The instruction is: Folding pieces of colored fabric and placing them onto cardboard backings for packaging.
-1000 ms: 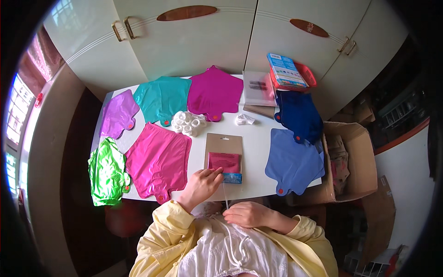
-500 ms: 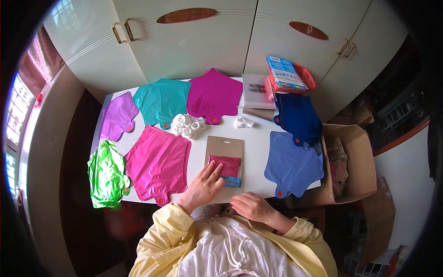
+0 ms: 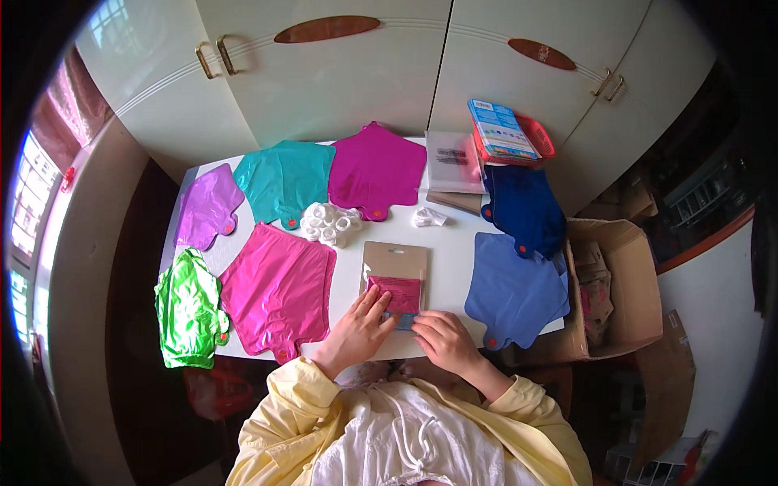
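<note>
A flat brown packet (image 3: 397, 257) with a hang hole lies on the table before me. It bears a folded dark pink piece (image 3: 401, 292) and a blue strip along its near end. My left hand (image 3: 359, 330) rests on the packet, fingers stretched over the pink piece. At the packet's lower right corner is my right hand (image 3: 447, 342), its fingers bent and pressed together on the edge. To the left lies a shiny pink foil balloon (image 3: 278, 287), flat, with a red dot on its neck. Beyond the packet sit a heap of white ribbon rolls (image 3: 328, 223) and a small white bundle (image 3: 428, 216).
More flat foil balloons ring the white table (image 3: 389, 225): green (image 3: 186, 308), purple (image 3: 209, 206), teal (image 3: 284, 178), magenta (image 3: 377, 170), navy (image 3: 527, 211) and blue (image 3: 515, 283). A red basket (image 3: 535, 134) with packets stands back right. An open carton (image 3: 624, 283) adjoins the right edge.
My right hand has moved up from the table's front edge to the packet's lower right corner. The left hand stays on the packet.
</note>
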{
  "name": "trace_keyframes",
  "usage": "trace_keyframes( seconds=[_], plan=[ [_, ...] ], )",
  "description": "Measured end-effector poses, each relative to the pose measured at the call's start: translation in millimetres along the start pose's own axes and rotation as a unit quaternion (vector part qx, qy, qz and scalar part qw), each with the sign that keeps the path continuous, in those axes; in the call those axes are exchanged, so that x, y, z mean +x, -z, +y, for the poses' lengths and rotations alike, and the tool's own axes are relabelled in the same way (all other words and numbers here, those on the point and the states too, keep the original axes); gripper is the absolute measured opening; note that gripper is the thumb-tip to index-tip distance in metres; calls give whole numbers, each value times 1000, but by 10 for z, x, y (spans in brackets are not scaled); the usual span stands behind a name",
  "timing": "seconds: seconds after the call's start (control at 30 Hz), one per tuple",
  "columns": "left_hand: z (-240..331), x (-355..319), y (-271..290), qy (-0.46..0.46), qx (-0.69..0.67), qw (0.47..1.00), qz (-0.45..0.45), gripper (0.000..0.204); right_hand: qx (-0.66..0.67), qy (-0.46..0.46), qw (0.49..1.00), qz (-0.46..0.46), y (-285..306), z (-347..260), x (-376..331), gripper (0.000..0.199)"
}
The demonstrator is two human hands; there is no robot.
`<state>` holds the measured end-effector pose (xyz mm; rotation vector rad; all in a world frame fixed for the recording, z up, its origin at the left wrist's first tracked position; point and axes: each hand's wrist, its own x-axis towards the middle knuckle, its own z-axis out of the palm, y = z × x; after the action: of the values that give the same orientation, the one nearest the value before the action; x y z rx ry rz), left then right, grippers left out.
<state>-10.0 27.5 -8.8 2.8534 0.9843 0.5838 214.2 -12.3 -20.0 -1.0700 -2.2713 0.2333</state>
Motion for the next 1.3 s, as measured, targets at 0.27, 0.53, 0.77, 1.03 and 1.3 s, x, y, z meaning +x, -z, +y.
trace_keyframes(
  seconds=[0.27,0.53,0.77,1.03,1.3],
  plan=[
    [-2,-6,-10,-5,4,1000,-4,37,7,14,1000,14,-51,72,20,18],
    [18,-3,1,0,8,1000,-4,36,12,-23,1000,1,50,148,283,25],
    [24,-20,-8,15,21,999,-21,39,-102,-8,993,-53,-120,255,412,41],
    [125,-132,23,66,31,996,-57,56,-136,-9,989,-65,-108,190,436,43],
    [210,-93,123,92,14,992,-88,70,-149,-1,984,-100,11,136,522,45]
  ],
)
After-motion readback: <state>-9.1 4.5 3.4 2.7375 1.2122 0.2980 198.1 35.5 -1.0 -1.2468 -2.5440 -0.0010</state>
